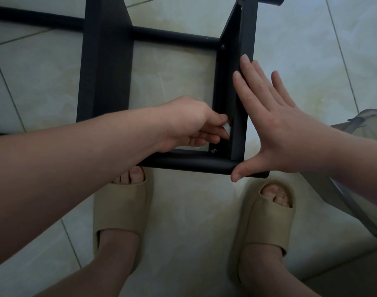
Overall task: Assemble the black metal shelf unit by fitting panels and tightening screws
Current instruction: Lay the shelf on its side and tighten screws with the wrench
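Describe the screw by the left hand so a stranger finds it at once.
Start at the black shelf frame on the tiled floor and find its right panel, which the right hand presses flat. Follow its inner face down to the near round tube. The screw sits there, just below the left hand pinching a white piece; the other screw is far up the panel.

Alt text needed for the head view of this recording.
Seen from above, the left hand pinches a small white piece at the inner face of a black shelf panel, while the open right hand braces its outer side.
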Demonstrator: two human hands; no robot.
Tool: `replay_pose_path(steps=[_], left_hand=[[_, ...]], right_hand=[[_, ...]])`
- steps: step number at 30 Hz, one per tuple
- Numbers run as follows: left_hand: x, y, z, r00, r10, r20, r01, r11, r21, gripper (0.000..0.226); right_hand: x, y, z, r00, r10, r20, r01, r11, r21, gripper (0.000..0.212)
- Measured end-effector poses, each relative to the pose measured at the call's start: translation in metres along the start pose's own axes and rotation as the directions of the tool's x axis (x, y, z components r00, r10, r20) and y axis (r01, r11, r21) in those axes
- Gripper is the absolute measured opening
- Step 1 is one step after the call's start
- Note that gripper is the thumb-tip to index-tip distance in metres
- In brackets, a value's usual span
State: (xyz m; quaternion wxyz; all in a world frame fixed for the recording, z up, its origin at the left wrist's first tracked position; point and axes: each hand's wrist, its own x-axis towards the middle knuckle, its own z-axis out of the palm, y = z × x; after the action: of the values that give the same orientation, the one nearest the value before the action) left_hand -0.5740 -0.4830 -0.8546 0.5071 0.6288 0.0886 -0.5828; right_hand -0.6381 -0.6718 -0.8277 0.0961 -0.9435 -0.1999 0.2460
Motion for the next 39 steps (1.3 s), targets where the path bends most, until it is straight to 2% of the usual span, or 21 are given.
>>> replay_pose_path(steps=[8, 22, 32, 39], left_hand=[[-0.004, 0.003, -0.005, 0.998, -0.028, 0.053, 0.026, 0.999, 0.045, 0.013], [-0.004, -0.003, -0.019, 0.993, 0.021, 0.115, -0.046, 0.975, 0.219, 0.013], [-0.010, 0.002, -0.028, 0.977, 0.060, 0.206, -0.157, 0.854, 0.496, 0.015], [-0.012, 0.004, -0.028, 0.968, 0.063, 0.242, -0.197, 0.788, 0.584, 0.015]], right_hand=[[0.000, 0.000, 0.000, 1.000, -0.003, -0.001, 0.003, 1.000, -0.002, 0.152], [-0.001, -0.001, -0.001, 1.000, -0.001, 0.006, 0.001, 1.000, 0.007, 0.151], [0.000, 0.000, 0.001, 1.000, 0.000, -0.010, 0.000, 1.000, -0.004, 0.151], [0.000, -0.001, 0.001, 1.000, 0.001, -0.003, -0.001, 1.000, -0.005, 0.150]])
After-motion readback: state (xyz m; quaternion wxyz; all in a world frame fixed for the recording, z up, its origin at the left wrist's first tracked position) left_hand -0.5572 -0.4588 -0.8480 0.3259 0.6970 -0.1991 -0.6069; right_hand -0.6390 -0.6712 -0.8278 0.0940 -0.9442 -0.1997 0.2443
